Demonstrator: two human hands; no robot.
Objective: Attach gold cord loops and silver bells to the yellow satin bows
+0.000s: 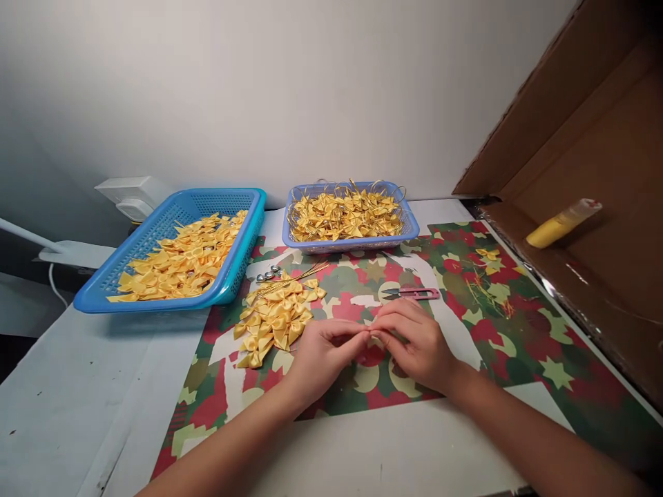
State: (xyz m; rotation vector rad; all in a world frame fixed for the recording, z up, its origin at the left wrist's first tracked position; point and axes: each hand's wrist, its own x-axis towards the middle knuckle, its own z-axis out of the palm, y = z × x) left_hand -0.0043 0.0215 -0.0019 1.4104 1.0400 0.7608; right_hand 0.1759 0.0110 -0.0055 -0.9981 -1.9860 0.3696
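My left hand [331,352] and my right hand [414,342] meet fingertip to fingertip over the patterned sheet. Both are closed in a pinch, and whatever sits between the fingertips is hidden or too small to make out. A heap of yellow ribbon bows [280,314] lies just left of my left hand. Gold cords [295,278] rest along the top of that heap, with a few small silver round pieces [269,275] beside them. Pink-handled thread snips [411,294] lie just beyond my right hand, blades pointing left.
A blue basket [98,293] of yellow bows stands at the left. Behind the work area is a periwinkle basket [352,244] with bows on gold loops. Thread scraps [489,293] lie at right, near a cardboard box [580,138] bearing a yellow tube [562,224].
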